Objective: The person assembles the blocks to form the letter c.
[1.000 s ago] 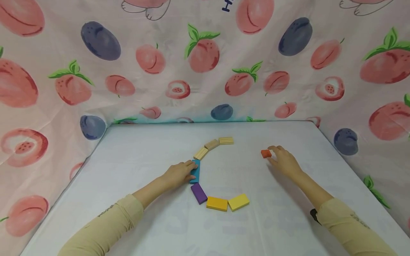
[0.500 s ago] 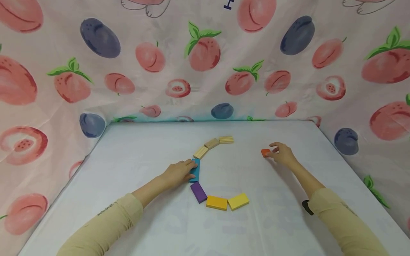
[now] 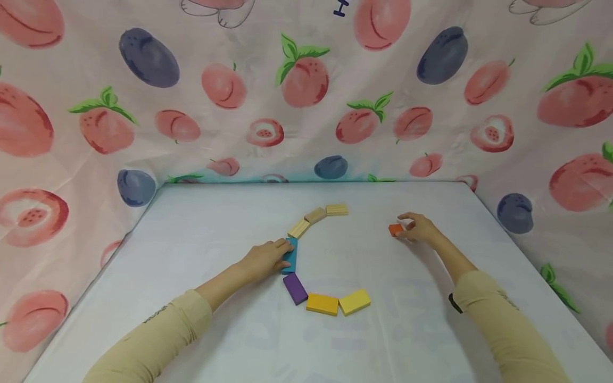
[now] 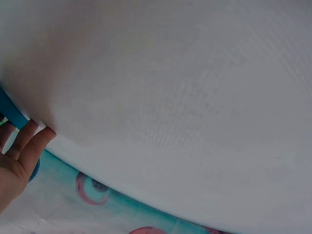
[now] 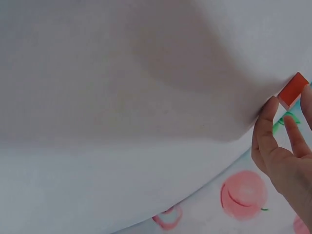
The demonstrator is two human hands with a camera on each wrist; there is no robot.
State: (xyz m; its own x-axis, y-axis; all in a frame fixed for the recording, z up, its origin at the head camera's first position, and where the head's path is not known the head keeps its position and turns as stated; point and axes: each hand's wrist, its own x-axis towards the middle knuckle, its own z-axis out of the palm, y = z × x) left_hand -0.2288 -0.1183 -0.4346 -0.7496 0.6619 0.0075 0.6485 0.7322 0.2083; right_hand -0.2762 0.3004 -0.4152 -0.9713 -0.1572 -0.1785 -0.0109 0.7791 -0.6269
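In the head view, a curved row of blocks lies on the white table. My left hand (image 3: 262, 260) holds the blue block (image 3: 290, 255) on the row's left side, fingers over its far part and thumb near its front. A corner of that block (image 4: 10, 109) shows in the left wrist view beside the fingers. To the right, away from the row, an orange block (image 3: 395, 230) rests on the table. My right hand (image 3: 421, 231) is at its right side, pinching its near end between thumb and another finger, with the index finger raised. In the right wrist view, the thumb partly covers the orange block (image 5: 292, 91).
Plain wooden blocks (image 3: 315, 215) continue the row beyond the blue one. Nearer are a purple block (image 3: 295, 289), an amber block (image 3: 322, 304) and a yellow block (image 3: 355, 302). A fruit-printed curtain (image 3: 306, 127) borders the table's back and sides.
My right hand and forearm have shifted slightly left, and the fingers have closed in on the orange block. The left hand stays on the blue block. The blocks look unmoved.
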